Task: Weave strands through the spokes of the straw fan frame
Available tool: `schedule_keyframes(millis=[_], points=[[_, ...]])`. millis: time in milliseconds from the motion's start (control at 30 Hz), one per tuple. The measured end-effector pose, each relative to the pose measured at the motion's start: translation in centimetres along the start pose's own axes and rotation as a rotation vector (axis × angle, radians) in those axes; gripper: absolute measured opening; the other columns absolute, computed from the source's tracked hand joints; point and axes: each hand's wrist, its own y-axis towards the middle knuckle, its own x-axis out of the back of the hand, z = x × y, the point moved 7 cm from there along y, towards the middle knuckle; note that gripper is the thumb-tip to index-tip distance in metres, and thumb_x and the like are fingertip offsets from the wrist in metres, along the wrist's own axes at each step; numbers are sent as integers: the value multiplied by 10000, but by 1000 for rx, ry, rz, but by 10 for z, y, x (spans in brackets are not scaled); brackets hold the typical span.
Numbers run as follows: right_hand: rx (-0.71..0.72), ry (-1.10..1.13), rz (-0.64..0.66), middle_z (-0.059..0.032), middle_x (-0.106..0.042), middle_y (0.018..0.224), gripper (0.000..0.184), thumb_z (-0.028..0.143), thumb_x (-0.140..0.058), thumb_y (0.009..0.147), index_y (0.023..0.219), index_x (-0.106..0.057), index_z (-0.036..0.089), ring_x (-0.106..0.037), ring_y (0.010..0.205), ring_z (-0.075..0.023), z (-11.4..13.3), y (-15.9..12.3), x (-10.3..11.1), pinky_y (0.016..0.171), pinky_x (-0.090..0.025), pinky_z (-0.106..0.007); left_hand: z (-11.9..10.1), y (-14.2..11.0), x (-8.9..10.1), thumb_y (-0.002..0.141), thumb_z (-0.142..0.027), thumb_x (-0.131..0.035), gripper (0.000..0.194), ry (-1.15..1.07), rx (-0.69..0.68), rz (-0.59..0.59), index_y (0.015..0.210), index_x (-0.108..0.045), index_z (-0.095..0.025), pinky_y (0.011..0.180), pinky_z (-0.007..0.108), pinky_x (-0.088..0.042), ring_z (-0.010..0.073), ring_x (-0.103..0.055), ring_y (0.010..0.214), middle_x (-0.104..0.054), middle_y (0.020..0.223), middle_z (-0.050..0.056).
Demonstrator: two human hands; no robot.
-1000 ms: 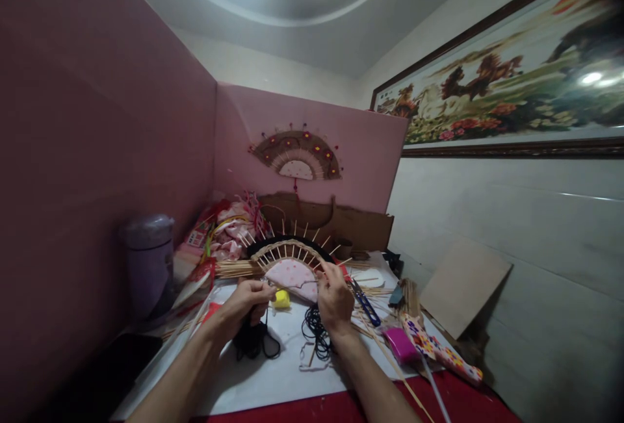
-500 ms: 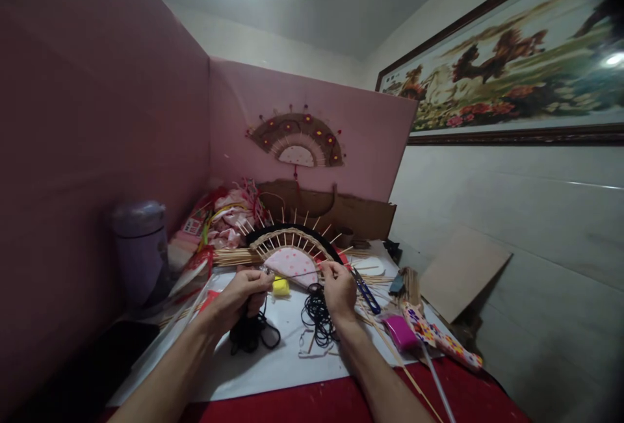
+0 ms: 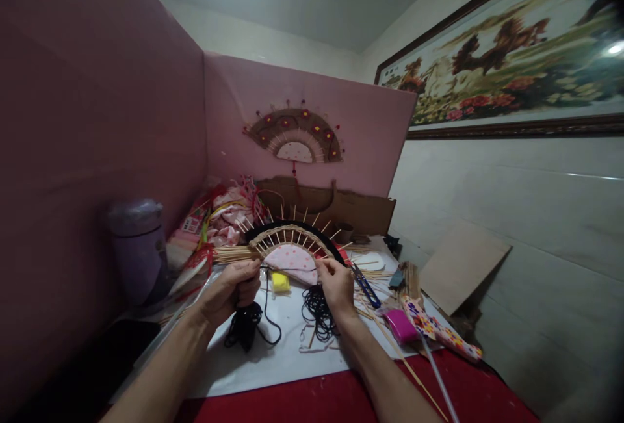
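Observation:
Between my two hands a length of black cord [image 3: 287, 269] runs taut, just in front of the fan. My left hand [image 3: 237, 285] is closed on one end of it, with a black cord bundle [image 3: 245, 327] hanging below the fingers. Thumb and fingertips of my right hand [image 3: 336, 283] pinch the other end. Loose loops of black cord [image 3: 319, 311] lie beside the right hand. Behind them rests a half-round fan [image 3: 295, 241] of thin sticks, with a woven band, a black outer band and a pink dotted centre [image 3: 291, 259].
A yellow packet [image 3: 280, 282] lies before the fan. Blue-handled scissors [image 3: 366, 290], a magenta packet [image 3: 400, 325] and a flowered glue gun-like object [image 3: 441, 335] are at the right. A purple bottle [image 3: 138, 251] stands left. A finished fan [image 3: 295, 137] hangs on the pink panel.
My left hand has shifted left and slightly up with the cord bundle, widening the span of cord. My right hand stays nearly in place.

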Motion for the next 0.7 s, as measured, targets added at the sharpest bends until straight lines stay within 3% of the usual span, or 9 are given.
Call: schedule_keyframes(millis=[100, 167, 233, 333, 433, 500, 600, 667, 700], points=[[180, 93, 139, -83, -627, 1025, 356, 402, -615, 707, 1001, -662, 206, -565, 824, -184, 33, -18, -14, 636, -433, -257, 5, -1, -5, 759, -375, -598, 334, 103, 44, -26, 612, -369, -182, 354, 188, -116, 30, -196, 373, -285, 449, -88], [195, 179, 370, -43, -651, 904, 341, 380, -628, 705, 1003, -656, 217, -561, 704, -149, 47, -37, -37, 581, -420, -237, 6, -1, -9, 759, -375, -598, 326, 144, 44, -26, 614, -382, -178, 357, 190, -134, 30, -217, 372, -308, 447, -81], [162, 208, 528, 0, -617, 658, 219, 375, -586, 745, 791, -686, 186, -514, 572, -120, 49, -48, -51, 539, -391, -226, 6, -1, -12, 767, -374, -589, 325, 127, 34, -9, 611, -382, -177, 359, 190, -143, 31, -220, 373, -315, 448, -78], [84, 151, 318, 11, -537, 538, 351, 398, -487, 808, 579, -604, 159, -470, 536, -113, 30, -30, -35, 535, -365, -229, 4, 0, -9, 766, -348, -593, 322, 34, 31, 21, 609, -369, -180, 357, 186, -137, 32, -210, 380, -297, 457, -82], [-30, 42, -38, -9, -545, 541, 390, 450, -458, 809, 584, -582, 157, -477, 539, -135, 3, -6, 1, 536, -372, -249, 2, 1, -3, 767, -331, -593, 306, -24, 19, 23, 612, -380, -176, 356, 184, -141, 33, -217, 384, -295, 462, -81], [-55, -53, -138, -30, -577, 595, 354, 438, -469, 802, 646, -614, 155, -499, 553, -151, -2, 1, 13, 558, -393, -269, 3, 0, -3, 762, -332, -598, 306, -17, 28, 13, 612, -381, -176, 357, 184, -144, 31, -220, 382, -299, 463, -81], [152, -96, -44, -92, -612, 997, 249, 345, -544, 765, 924, -665, 196, -570, 764, -183, 24, -8, 4, 677, -440, -296, 7, -1, -8, 736, -355, -623, 330, 52, 66, -18, 615, -369, -184, 358, 184, -143, 31, -219, 376, -303, 456, -86], [323, -3, 182, -96, -581, 1120, 362, 284, -577, 745, 1102, -611, 231, -563, 890, -197, 49, -26, -17, 727, -449, -300, 10, -2, -11, 725, -386, -626, 333, 111, 76, -33, 620, -384, -183, 357, 184, -160, 36, -236, 370, -321, 444, -84], [364, 54, 294, -84, -602, 1090, 406, 274, -580, 744, 1148, -583, 236, -575, 820, -179, 58, -36, -27, 692, -455, -289, 11, -2, -13, 723, -398, -624, 328, 143, 71, -33, 622, -401, -179, 357, 186, -178, 40, -251, 366, -336, 438, -79]])
